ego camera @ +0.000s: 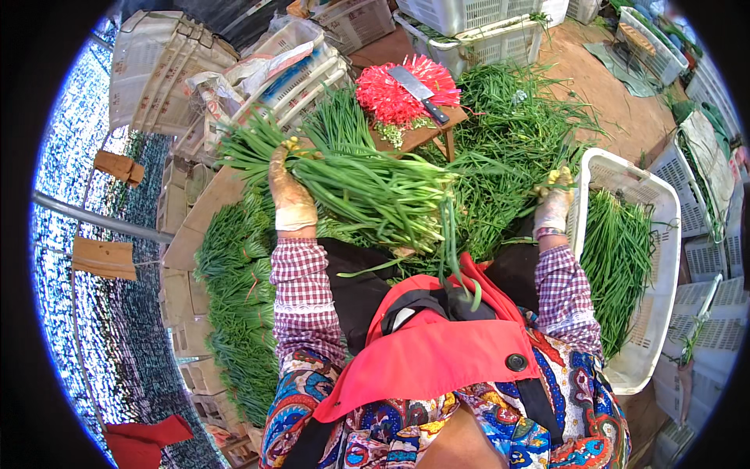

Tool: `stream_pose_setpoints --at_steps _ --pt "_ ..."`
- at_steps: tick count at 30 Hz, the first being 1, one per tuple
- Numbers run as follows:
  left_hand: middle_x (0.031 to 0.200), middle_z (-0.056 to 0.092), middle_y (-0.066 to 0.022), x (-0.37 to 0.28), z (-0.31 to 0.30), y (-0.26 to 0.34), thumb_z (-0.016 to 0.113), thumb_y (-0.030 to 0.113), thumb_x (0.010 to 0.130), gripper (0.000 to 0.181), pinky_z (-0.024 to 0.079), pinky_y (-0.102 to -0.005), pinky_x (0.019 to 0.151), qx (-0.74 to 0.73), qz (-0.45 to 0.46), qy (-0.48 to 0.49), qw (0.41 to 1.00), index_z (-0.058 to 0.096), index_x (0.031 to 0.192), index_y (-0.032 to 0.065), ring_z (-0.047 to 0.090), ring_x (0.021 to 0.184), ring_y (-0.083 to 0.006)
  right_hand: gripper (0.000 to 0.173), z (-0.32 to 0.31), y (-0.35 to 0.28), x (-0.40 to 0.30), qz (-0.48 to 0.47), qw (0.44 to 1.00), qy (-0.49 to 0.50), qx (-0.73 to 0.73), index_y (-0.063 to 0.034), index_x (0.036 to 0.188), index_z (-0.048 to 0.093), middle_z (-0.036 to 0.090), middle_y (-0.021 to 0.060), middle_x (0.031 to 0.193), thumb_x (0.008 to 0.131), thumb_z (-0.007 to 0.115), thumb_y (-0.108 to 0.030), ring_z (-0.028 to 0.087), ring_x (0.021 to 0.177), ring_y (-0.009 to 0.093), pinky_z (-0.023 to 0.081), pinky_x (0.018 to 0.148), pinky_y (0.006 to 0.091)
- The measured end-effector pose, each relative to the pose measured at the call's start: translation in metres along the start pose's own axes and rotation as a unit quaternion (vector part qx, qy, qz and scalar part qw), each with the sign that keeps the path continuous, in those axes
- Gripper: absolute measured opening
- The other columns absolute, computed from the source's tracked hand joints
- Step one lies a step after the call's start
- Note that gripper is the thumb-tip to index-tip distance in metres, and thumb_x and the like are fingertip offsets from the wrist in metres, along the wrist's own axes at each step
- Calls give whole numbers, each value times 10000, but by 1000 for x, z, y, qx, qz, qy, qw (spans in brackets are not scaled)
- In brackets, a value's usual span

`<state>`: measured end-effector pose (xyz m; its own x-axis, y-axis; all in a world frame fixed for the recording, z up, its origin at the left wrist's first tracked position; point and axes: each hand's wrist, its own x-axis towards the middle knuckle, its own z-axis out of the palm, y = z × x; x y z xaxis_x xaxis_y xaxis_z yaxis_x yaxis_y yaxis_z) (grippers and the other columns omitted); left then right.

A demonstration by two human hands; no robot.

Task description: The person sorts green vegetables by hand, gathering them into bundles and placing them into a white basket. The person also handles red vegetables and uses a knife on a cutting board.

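Note:
My left hand [290, 184], in a soiled glove, is closed around a large bunch of long green leafy stalks [375, 190], which look like garlic chives; their pale ends point right. My right hand [554, 193], also gloved, has its fingers curled around a few green blades beside the white crate's rim. Past the bunch stands a small wooden stool [451, 123] carrying a heap of red plastic ties [381, 97]. A cleaver [413, 85] with a black handle lies on the ties. Tied green bundles [246, 305] are stacked at my left.
A white plastic crate [671, 252] at my right holds more green stalks [615, 258]. Loose greens [504, 117] cover the ground around the stool. Stacked crates stand at the upper left [158, 76], at the top [498, 44] and along the right edge [703, 258].

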<state>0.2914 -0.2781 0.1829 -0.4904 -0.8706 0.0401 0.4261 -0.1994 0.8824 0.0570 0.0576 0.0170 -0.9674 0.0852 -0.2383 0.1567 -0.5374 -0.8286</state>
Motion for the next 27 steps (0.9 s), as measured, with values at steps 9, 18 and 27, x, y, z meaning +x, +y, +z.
stream_pose_setpoints --at_steps 9,18,27 --pt "949 589 -57 -19 4 -4 503 342 927 374 509 -330 781 8 18 -43 999 581 1147 50 593 862 -184 384 62 27 -99 63 805 -553 -204 -40 1263 531 569 36 1151 961 528 -276 514 1030 124 405 904 243" --pt "892 616 -22 -8 -25 -18 585 262 901 279 522 -375 851 -112 4 -32 993 606 1084 51 597 819 -175 314 59 48 -129 340 840 -390 165 -35 1203 535 615 42 1093 911 586 -137 556 1009 154 426 913 283" --pt "786 606 -5 11 -65 3 556 271 907 219 507 -383 813 -121 24 41 991 619 966 69 576 744 -167 266 -14 39 -48 240 892 -380 -58 -35 1035 580 611 55 917 935 559 -281 594 894 190 473 829 342"
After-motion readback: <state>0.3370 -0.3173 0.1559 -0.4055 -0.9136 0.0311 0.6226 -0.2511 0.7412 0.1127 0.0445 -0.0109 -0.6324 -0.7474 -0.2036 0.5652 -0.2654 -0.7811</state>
